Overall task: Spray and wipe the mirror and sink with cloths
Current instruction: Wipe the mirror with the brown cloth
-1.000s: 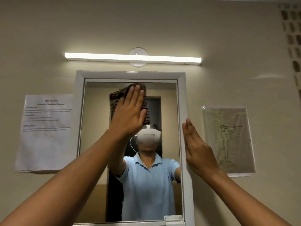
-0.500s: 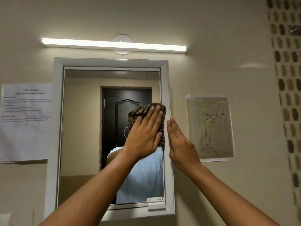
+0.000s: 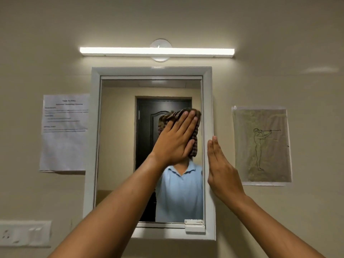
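Flat left hand (image 3: 175, 138) on cloth (image 3: 195, 127) (right hand (image 3: 221, 168) seemingly against mirror frame (image 3: 208, 108))

Mirror (image 3: 119, 146) centred on wall, light bar (image 3: 157, 52) above it, printed notice (image 3: 64, 133) left, drawing sheet (image 3: 261, 146) right, switch plate (image 3: 25, 233) lower left; left hand (image 3: 175, 140) on cloth (image 3: 193, 125) against glass, right hand (image 3: 221, 168) on frame's right edge.
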A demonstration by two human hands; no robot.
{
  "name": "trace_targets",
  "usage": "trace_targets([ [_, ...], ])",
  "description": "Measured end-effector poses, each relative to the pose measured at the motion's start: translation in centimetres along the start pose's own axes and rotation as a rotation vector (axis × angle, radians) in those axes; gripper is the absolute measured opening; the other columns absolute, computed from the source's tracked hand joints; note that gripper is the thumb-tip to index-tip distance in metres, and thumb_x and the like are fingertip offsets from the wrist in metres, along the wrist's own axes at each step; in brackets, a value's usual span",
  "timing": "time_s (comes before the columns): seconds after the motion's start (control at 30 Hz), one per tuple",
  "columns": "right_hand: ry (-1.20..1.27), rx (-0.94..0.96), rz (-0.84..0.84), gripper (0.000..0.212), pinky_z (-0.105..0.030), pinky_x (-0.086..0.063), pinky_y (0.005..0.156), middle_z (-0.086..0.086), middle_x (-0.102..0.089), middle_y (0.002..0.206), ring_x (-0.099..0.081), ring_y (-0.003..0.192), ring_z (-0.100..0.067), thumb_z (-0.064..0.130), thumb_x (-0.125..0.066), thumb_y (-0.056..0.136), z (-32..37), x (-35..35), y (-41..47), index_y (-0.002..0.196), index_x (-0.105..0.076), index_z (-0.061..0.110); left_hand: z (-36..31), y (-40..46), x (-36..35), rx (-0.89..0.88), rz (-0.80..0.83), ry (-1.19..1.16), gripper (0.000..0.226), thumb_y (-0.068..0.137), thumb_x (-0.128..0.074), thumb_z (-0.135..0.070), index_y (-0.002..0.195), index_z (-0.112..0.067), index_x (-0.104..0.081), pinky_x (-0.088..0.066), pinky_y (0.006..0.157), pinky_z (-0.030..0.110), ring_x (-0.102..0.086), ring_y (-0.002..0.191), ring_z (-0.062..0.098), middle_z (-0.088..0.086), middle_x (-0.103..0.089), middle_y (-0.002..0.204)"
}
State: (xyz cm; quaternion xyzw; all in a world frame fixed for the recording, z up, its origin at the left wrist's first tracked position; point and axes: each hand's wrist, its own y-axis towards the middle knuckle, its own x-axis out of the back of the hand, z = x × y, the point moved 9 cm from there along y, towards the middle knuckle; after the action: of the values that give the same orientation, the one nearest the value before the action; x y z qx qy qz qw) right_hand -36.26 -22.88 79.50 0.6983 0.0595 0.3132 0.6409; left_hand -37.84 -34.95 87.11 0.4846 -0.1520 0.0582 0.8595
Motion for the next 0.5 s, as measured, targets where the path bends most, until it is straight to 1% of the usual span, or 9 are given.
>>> trace_targets([
  [0.07, -0.022, -0.003, -0.013, 0.091, -0.034, -0.058, 0.072, -0.007, -0.008, 0.162, -0.065, 0.104, -0.036, -0.012, -0.053, 0.076, 0.0, 0.0, -0.1, 0.154, -0.012, 0.008, 2.0, 0.3, 0.7, -0.014, 0.0, 0.011, 0.066, 0.1, -0.024, -0.044, 0.156, -0.013, -0.009, -0.021, 0.119, 0.042, -0.002, 0.152, 0.022, 0.007, -0.006, 0.165],
  [0.13, -0.04, 0.014, -0.014, 0.095, -0.032, -0.058, 0.072, -0.006, -0.006, 0.163, -0.062, 0.112, -0.034, -0.01, -0.058, 0.076, 0.3, 0.0, -0.1, 0.155, -0.009, 0.011, 4.4, -0.2, 1.2, 0.013, -0.011, 0.02, 0.067, 0.099, -0.026, -0.044, 0.157, -0.013, -0.01, -0.023, 0.118, 0.042, -0.003, 0.152, 0.021, 0.006, -0.006, 0.165],
  [0.17, -0.042, 0.014, -0.006, 0.096, -0.028, -0.056, 0.07, -0.005, -0.004, 0.163, -0.061, 0.115, -0.033, -0.01, -0.059, 0.077, 0.4, -0.2, -0.1, 0.155, -0.007, 0.012, 5.8, -0.6, 1.4, 0.033, -0.017, 0.024, 0.067, 0.099, -0.026, -0.043, 0.157, -0.014, -0.009, -0.023, 0.118, 0.041, -0.003, 0.152, 0.02, 0.006, -0.005, 0.165],
  [0.2, -0.036, 0.007, 0.004, 0.096, -0.021, -0.052, 0.065, -0.006, -0.004, 0.163, -0.062, 0.114, -0.034, -0.01, -0.059, 0.077, 0.4, -0.4, 0.0, 0.155, -0.007, 0.011, 7.1, -1.1, 1.7, 0.051, -0.023, 0.029, 0.067, 0.099, -0.027, -0.043, 0.157, -0.014, -0.008, -0.022, 0.119, 0.041, -0.002, 0.152, 0.019, 0.005, -0.004, 0.165],
  [0.27, -0.045, -0.013, 0.009, 0.095, -0.007, -0.035, 0.06, -0.008, -0.007, 0.163, -0.063, 0.111, -0.036, -0.007, -0.061, 0.076, 0.5, -0.6, 0.0, 0.155, -0.009, 0.008, 9.6, -2.2, 2.1, 0.08, -0.029, 0.038, 0.068, 0.099, -0.027, -0.043, 0.157, -0.016, -0.006, -0.017, 0.12, 0.04, 0.0, 0.152, 0.018, 0.004, -0.002, 0.165],
  [0.3, -0.066, -0.018, 0.006, 0.093, -0.008, -0.03, 0.06, -0.009, -0.007, 0.163, -0.061, 0.115, -0.036, -0.004, -0.061, 0.078, 0.6, -0.7, 0.1, 0.155, -0.009, 0.007, 10.9, -2.9, 2.3, 0.097, -0.033, 0.043, 0.068, 0.099, -0.027, -0.043, 0.157, -0.016, -0.005, -0.015, 0.12, 0.04, 0.001, 0.152, 0.017, 0.004, -0.001, 0.165],
  [0.33, -0.089, -0.02, -0.011, 0.09, -0.011, -0.031, 0.059, -0.01, -0.007, 0.163, -0.058, 0.12, -0.037, -0.001, -0.058, 0.079, 0.7, -0.7, 0.1, 0.154, -0.009, 0.006, 12.2, -3.6, 2.5, 0.117, -0.037, 0.045, 0.068, 0.099, -0.026, -0.043, 0.157, -0.017, -0.005, -0.013, 0.12, 0.04, 0.002, 0.152, 0.017, 0.003, -0.001, 0.165],
  [0.43, -0.131, -0.039, -0.032, 0.077, -0.022, -0.044, 0.06, -0.014, -0.012, 0.161, -0.055, 0.122, -0.041, 0.013, -0.037, 0.081, 1.0, -0.8, 0.0, 0.153, -0.013, 0.003, 15.6, -6.0, 2.8, 0.168, -0.051, 0.053, 0.067, 0.099, -0.026, -0.043, 0.157, -0.016, -0.006, -0.01, 0.121, 0.04, 0.002, 0.152, 0.017, 0.004, -0.002, 0.165],
  [0.5, -0.146, -0.059, -0.053, 0.076, -0.027, -0.051, 0.064, -0.013, -0.013, 0.161, -0.05, 0.128, -0.039, 0.024, -0.02, 0.08, 1.4, -0.7, 0.0, 0.153, -0.014, 0.004, 17.1, -7.6, 2.8, 0.179, -0.054, 0.058, 0.067, 0.098, -0.028, -0.042, 0.157, -0.015, -0.007, -0.009, 0.121, 0.039, 0.002, 0.152, 0.018, 0.004, -0.002, 0.165],
])
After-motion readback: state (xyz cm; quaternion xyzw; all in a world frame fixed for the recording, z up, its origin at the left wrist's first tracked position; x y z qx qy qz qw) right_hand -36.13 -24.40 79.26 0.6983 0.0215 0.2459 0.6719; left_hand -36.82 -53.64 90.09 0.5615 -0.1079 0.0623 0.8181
